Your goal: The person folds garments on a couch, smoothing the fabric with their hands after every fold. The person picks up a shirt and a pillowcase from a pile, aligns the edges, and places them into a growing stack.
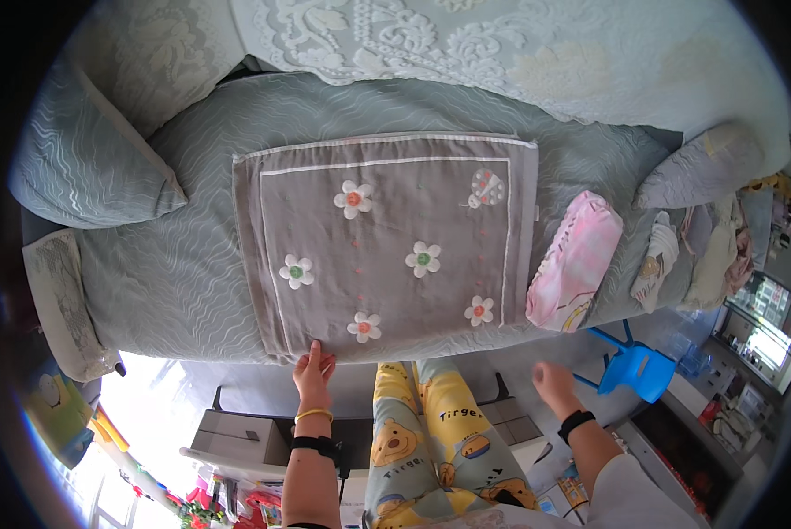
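A grey-brown towel [382, 225] with flower appliqués and a ladybird is spread flat on the grey-green sofa seat [170, 291]. My left hand [314, 375] touches its near edge at the left corner, one finger lying on top. Whether the fingers pinch the cloth is not clear. Over the floor in front of the sofa hangs my right hand [554, 385], fingers curled in and nothing visible in it. To the towel's right lies a rolled or folded pink-and-white cloth bundle [575, 264].
Cushions [98, 152] [702, 165] stand at both sofa ends. Small garments [657, 261] lie at the right, and a lace-patterned cover [435, 40] drapes the backrest. A blue plastic chair [636, 370] stands on the floor by the right front edge. Behind me is a white cabinet [236, 436].
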